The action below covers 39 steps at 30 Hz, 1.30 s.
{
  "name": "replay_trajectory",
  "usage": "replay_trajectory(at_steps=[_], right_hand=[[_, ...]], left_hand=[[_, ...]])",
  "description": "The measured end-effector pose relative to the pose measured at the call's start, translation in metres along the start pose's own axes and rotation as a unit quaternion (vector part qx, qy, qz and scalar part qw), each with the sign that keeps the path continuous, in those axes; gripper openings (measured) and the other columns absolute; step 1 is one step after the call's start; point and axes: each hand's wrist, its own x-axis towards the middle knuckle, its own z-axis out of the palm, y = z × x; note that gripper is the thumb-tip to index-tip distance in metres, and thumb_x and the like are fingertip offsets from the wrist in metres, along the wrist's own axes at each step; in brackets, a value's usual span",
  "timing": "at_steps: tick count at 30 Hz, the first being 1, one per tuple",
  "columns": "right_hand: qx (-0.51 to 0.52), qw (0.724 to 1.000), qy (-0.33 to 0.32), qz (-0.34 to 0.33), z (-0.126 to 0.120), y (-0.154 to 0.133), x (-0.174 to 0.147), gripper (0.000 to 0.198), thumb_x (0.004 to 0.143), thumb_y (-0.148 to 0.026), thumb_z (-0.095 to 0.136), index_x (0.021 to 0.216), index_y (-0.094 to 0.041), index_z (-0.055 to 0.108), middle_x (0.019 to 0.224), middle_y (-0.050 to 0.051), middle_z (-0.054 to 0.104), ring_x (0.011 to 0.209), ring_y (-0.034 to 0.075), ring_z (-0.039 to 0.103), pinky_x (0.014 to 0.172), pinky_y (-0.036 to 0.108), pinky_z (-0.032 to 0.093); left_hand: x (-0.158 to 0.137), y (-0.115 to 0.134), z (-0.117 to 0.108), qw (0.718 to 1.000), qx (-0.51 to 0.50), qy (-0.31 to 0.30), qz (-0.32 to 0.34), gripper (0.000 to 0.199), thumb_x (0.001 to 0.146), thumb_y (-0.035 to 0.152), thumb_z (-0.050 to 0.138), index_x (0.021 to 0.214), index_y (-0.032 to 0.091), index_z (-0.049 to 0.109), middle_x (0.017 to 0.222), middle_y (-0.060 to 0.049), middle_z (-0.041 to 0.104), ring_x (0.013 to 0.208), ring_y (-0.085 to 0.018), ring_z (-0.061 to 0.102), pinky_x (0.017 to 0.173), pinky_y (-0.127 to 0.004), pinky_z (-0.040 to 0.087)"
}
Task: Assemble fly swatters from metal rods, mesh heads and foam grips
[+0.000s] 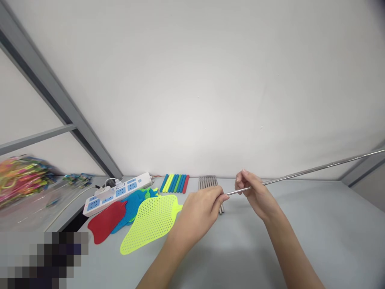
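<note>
My left hand [198, 208] is closed round the near end of a long, thin telescopic metal rod [319, 167], which slants up to the right and out of view. A yellow-green perforated fly swatter head [152, 220] lies to the left of this hand. Its neck runs behind the hand, so whether it joins the rod is hidden. My right hand [255, 192] has its fingers curled about the rod a little farther along. Behind my left hand several short collapsed metal rods [207, 182] lie side by side on the grey table [300, 237].
Red [106, 222] and blue swatter heads [132, 206] overlap at the left, beside a white power strip [120, 192] with plugs in it. Coloured handle tubes [174, 183] form a row near the wall. Plastic bags of colourful items [24, 180] sit far left.
</note>
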Motion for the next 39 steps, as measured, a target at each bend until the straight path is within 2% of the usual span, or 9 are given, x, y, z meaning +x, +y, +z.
replay_trajectory(at_steps=[6, 10, 13, 18, 21, 24, 30, 39], right_hand=[[0.209, 0.978, 0.003, -0.011, 0.002, -0.005, 0.001, 0.029, 0.078, -0.039, 0.043, 0.055, -0.020, 0.045, 0.057, -0.002, 0.029, 0.052, 0.011, 0.033, 0.054, 0.027, 0.034], [0.267, 0.963, 0.026, -0.032, -0.005, -0.007, 0.002, 0.027, 0.078, -0.033, 0.044, 0.054, -0.021, 0.038, 0.055, -0.003, 0.024, 0.049, 0.012, 0.031, 0.053, 0.028, 0.035], [0.302, 0.952, 0.032, -0.044, -0.009, -0.008, -0.001, 0.029, 0.079, -0.031, 0.044, 0.054, -0.021, 0.033, 0.052, -0.004, 0.017, 0.043, 0.011, 0.023, 0.045, 0.027, 0.030], [0.308, 0.949, 0.045, -0.055, -0.012, -0.012, -0.006, 0.032, 0.082, -0.033, 0.040, 0.054, -0.021, 0.030, 0.050, -0.005, 0.009, 0.041, 0.010, 0.011, 0.037, 0.024, 0.021], [0.330, 0.943, 0.018, -0.050, -0.017, -0.016, -0.009, 0.033, 0.082, -0.034, 0.039, 0.055, -0.019, 0.028, 0.049, -0.006, 0.008, 0.041, 0.009, 0.008, 0.036, 0.022, 0.018], [0.351, 0.935, -0.007, -0.045, -0.022, -0.018, -0.011, 0.035, 0.083, -0.034, 0.038, 0.055, -0.018, 0.026, 0.047, -0.006, 0.008, 0.041, 0.008, 0.007, 0.036, 0.021, 0.016], [0.345, 0.936, -0.055, -0.031, -0.019, -0.017, -0.013, 0.037, 0.084, -0.036, 0.035, 0.053, -0.018, 0.024, 0.044, -0.007, 0.007, 0.039, 0.008, 0.005, 0.036, 0.022, 0.013], [0.339, 0.938, -0.076, -0.014, 0.002, -0.008, -0.012, 0.039, 0.084, -0.039, 0.032, 0.053, -0.018, 0.024, 0.043, -0.007, 0.008, 0.039, 0.007, 0.006, 0.037, 0.023, 0.014]], left_hand=[[0.001, 0.000, 0.002, 1.000, 0.015, 0.008, 0.003, 0.027, 0.084, 0.034, 0.030, 0.067, 0.021, 0.046, 0.059, 0.004, 0.051, 0.055, -0.011, 0.045, 0.049, -0.023, 0.023], [0.001, -0.002, 0.004, 1.000, 0.014, 0.025, -0.001, 0.026, 0.084, 0.034, 0.030, 0.069, 0.021, 0.046, 0.061, 0.003, 0.052, 0.056, -0.012, 0.045, 0.049, -0.024, 0.023], [0.004, -0.004, 0.009, 1.000, -0.002, 0.022, 0.003, 0.026, 0.085, 0.033, 0.028, 0.067, 0.020, 0.043, 0.059, 0.003, 0.050, 0.055, -0.011, 0.044, 0.049, -0.024, 0.023], [0.007, -0.006, 0.028, 1.000, -0.015, -0.022, 0.007, 0.029, 0.085, 0.033, 0.024, 0.064, 0.020, 0.036, 0.055, 0.003, 0.043, 0.051, -0.011, 0.039, 0.047, -0.024, 0.022], [0.006, -0.003, 0.038, 0.998, -0.031, -0.061, 0.000, 0.029, 0.086, 0.033, 0.021, 0.064, 0.020, 0.034, 0.052, 0.004, 0.039, 0.047, -0.010, 0.034, 0.045, -0.024, 0.021], [0.004, 0.002, 0.043, 0.996, -0.056, -0.073, 0.000, 0.028, 0.086, 0.033, 0.020, 0.063, 0.020, 0.030, 0.051, 0.005, 0.035, 0.045, -0.009, 0.030, 0.044, -0.023, 0.019], [0.001, 0.003, 0.044, 0.988, -0.125, -0.083, -0.021, 0.032, 0.086, 0.037, 0.018, 0.060, 0.019, 0.022, 0.050, 0.005, 0.026, 0.046, -0.009, 0.023, 0.043, -0.023, 0.018], [0.003, 0.008, 0.034, 0.988, -0.127, -0.077, -0.037, 0.032, 0.085, 0.038, 0.019, 0.060, 0.019, 0.023, 0.051, 0.004, 0.029, 0.047, -0.009, 0.025, 0.043, -0.023, 0.018]])
